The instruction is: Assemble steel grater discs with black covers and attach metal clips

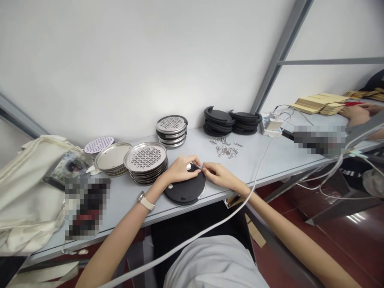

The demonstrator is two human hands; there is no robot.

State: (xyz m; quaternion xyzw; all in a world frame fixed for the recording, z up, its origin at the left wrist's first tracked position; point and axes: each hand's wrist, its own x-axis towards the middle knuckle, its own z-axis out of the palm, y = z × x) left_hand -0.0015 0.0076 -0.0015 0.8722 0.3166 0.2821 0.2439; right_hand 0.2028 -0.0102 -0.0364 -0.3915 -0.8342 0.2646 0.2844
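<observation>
A black round holder [183, 191] lies flat near the table's front edge, under both hands. At its upper right rim is a small metal clip [199, 168], partly covered by fingers. My left hand [181, 169], with a watch on the wrist, rests on the holder, thumb and forefinger closed about the clip. From the right, my right hand [220, 175] pinches at the clip's outer end. Beyond the hands, several loose metal clips [226, 150] lie scattered. Left of the holder stands a stack of metal grater discs [146, 158].
Behind are a stack of graters in black holders [171, 125] and black holders [218, 118]. Plain metal discs [113, 156] and cream cloth [30, 180] lie left. A white cable [210, 225] crosses before me. Another person's hands [358, 114] are near yellow pieces [318, 103].
</observation>
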